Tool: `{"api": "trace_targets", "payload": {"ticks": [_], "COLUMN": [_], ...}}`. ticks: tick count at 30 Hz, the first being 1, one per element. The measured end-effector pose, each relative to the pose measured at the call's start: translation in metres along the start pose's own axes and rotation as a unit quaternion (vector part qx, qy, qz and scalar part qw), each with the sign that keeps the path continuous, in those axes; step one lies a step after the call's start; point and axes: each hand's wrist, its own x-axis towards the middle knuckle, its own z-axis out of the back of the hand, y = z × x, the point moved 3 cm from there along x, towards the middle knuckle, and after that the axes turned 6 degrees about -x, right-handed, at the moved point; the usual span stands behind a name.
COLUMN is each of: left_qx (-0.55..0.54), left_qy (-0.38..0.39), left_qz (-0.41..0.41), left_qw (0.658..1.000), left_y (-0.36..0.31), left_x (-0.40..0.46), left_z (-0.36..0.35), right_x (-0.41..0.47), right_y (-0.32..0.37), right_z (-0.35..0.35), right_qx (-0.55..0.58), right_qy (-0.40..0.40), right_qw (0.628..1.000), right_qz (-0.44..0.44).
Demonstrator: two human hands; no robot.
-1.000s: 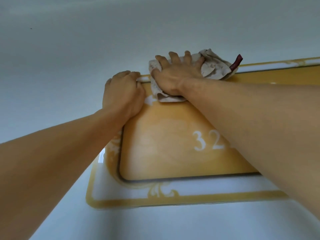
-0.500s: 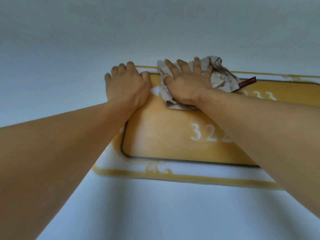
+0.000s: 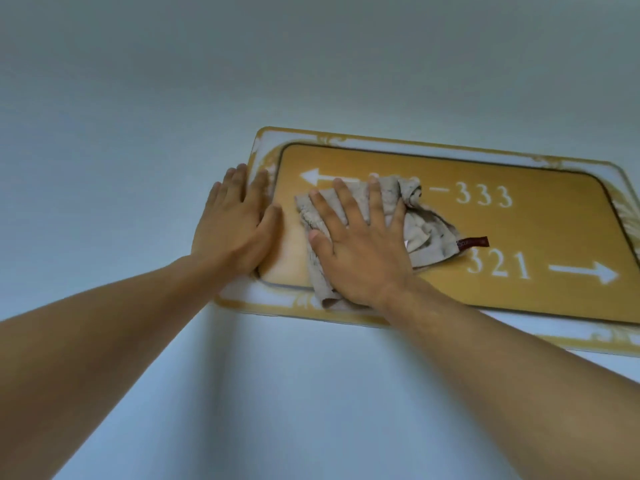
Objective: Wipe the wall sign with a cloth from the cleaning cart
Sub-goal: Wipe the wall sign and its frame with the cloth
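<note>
So the wiping is clearly in progress. The right hand (image 3: 360, 251) is pressed flat on the cloth (image 3: 420, 233), fingers (image 3: 346, 202) spread wide rather than pinching it, and the cloth sits bunched on the left half of the wall sign (image 3: 540, 230), over the start of the upper number row. The left hand (image 3: 235, 220) lies open and flat on the sign's left edge, half on the wall (image 3: 138, 168), holding nothing, probably just bracing.

Next move, by the look of it: slide the cloth rightward over the "333" and "321" part and the ornate border, keeping the palm pressure even so the bunched cloth doesn't roll up.

Hard to make out: the digits under the cloth, the text on the little red tag (image 3: 472, 242), and the sign's right end is cut off by the frame. No cleaning cart in sight.
</note>
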Motion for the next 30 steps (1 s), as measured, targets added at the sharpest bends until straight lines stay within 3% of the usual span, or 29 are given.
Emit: {"api": "trace_targets", "payload": {"ticks": [7, 13, 22, 30], "left_qx": [0.003, 0.022, -0.004, 0.083], "left_qy": [0.088, 0.02, -0.039, -0.049], "left_qz": [-0.01, 0.011, 0.12, 0.049], "left_qw": [0.996, 0.999, 0.992, 0.994], "left_y": [0.011, -0.002, 0.025, 0.061], "left_x": [-0.043, -0.037, -0.021, -0.006], "left_z": [0.025, 0.041, 0.051, 0.044], "right_x": [-0.044, -0.069, -0.028, 0.07], "right_y": [0.018, 0.027, 0.019, 0.037], "right_z": [0.002, 0.003, 0.001, 0.004], "right_qx": [-0.004, 0.01, -0.021, 0.001], "right_qy": [0.023, 0.035, 0.031, 0.002], "right_qw": [0.999, 0.998, 0.994, 1.0], "right_qz": [0.034, 0.056, 0.107, 0.022]}}
